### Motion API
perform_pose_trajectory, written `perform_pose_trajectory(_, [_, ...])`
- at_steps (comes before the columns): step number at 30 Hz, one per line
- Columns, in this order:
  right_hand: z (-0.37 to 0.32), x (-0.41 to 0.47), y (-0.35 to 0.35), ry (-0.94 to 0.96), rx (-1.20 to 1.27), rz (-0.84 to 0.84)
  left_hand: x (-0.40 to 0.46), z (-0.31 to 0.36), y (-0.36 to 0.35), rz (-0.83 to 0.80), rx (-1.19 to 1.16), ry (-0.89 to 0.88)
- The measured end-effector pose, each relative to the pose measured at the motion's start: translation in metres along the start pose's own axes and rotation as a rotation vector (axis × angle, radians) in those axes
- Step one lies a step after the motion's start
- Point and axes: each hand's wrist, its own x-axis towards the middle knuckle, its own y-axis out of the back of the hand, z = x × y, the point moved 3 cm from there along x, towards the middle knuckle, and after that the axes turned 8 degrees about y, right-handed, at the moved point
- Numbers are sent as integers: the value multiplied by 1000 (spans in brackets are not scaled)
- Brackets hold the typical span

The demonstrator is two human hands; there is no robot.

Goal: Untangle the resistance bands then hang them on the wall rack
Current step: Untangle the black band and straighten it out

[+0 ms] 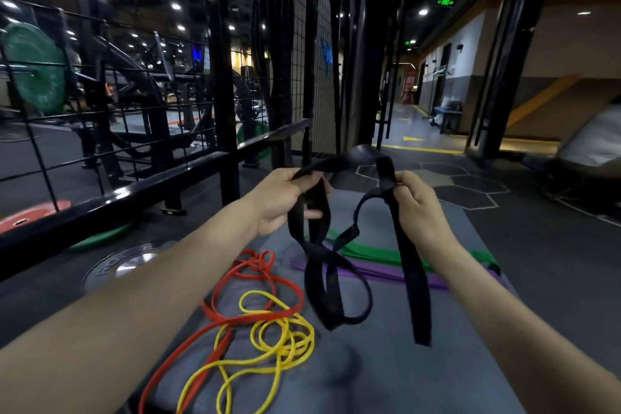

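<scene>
Both the left hand [285, 198] and right hand [415, 202] grasp the black band [336, 272], lifted above the grey mat [386, 363], apparently to expose its twists. Orange band [258, 279], yellow band [268, 343], green band [369, 254] and purple band [386, 274] lie on the mat.

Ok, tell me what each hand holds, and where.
Both grip the black band: left hand near its top loop, right hand on an upper strand.
</scene>
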Motion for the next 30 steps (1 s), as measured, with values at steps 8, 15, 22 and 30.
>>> perform_pose_trajectory(8, [0,-37,24,-82,-5,-138,-19,-39,-45,-77,381,44])
perform_pose_trajectory(15, [17,-66,53,-17,-281,-394,-16,-76,-67,-327,1306,210])
perform_pose_trajectory(22, [13,-68,76,170,-268,-400,27,-79,-77,-112,816,26])
perform_pose_trajectory(30, [14,-62,94,170,-245,-334,44,-114,-103,-129,689,-102])
